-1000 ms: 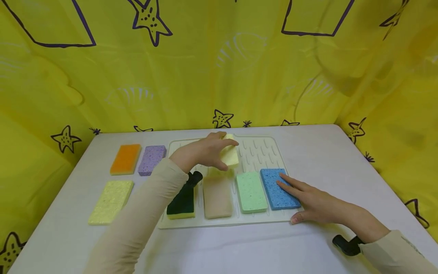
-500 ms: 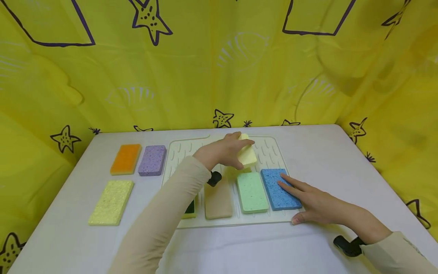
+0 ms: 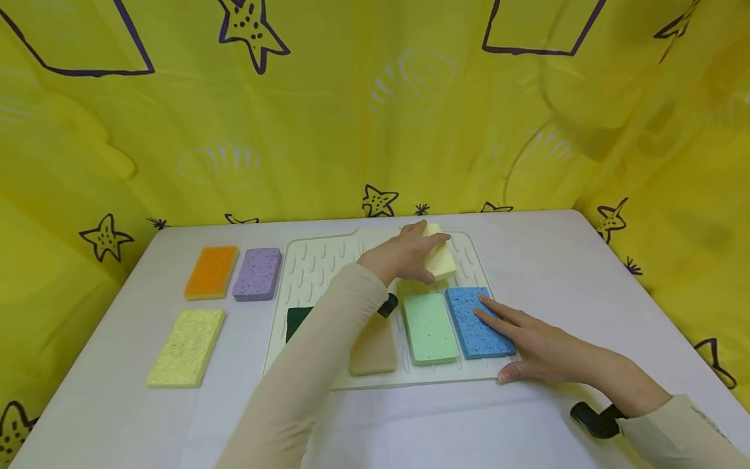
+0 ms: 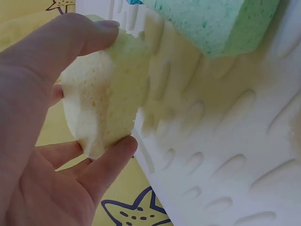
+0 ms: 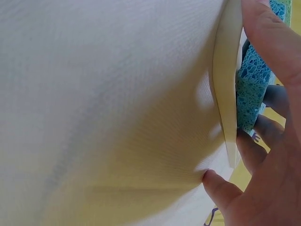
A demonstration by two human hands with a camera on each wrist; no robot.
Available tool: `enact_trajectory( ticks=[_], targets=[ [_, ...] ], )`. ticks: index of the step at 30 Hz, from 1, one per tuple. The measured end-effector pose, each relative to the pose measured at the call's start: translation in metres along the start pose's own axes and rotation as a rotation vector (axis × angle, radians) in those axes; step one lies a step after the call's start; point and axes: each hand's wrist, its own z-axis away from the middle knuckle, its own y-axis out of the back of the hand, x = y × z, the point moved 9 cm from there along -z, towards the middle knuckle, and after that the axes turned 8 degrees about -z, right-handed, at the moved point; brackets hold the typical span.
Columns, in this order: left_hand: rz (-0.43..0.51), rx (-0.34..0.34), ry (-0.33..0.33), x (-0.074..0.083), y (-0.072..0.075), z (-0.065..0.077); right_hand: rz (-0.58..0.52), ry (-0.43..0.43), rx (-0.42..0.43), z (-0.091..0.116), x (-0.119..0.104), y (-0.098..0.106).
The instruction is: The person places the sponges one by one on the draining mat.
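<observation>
My left hand (image 3: 410, 254) grips a pale yellow sponge (image 3: 441, 255) by its edges, over the back right part of a cream ribbed drying mat (image 3: 310, 260). In the left wrist view the thumb is on one edge of that sponge (image 4: 106, 89) and the fingers on the opposite one. My right hand (image 3: 539, 345) lies with extended fingers on a blue sponge (image 3: 477, 322), its thumb at the mat's front right corner. Beside the blue one on the mat sit a mint green sponge (image 3: 430, 329) and a beige sponge (image 3: 374, 348). My left sleeve partly covers a dark green sponge (image 3: 296, 319).
On the white table (image 3: 545, 254), left of the mat, lie an orange sponge (image 3: 212, 272), a purple sponge (image 3: 258, 274) and a yellow sponge (image 3: 186, 347). A yellow patterned curtain (image 3: 328, 130) stands behind and along the sides.
My left hand has moved right across the back of the mat with the pale yellow sponge, its sleeve sweeping over the front row. My right hand stays on the blue sponge.
</observation>
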Motion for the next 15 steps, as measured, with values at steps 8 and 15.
enact_trajectory(
  ticks=[8,15],
  targets=[
    [-0.060,0.030,-0.015,0.011,0.002,-0.013,0.003,0.018,0.014,0.000,-0.001,0.000],
    [-0.147,0.020,-0.016,0.025,-0.001,-0.025,-0.023,-0.009,-0.007,0.000,0.001,0.000]
  ],
)
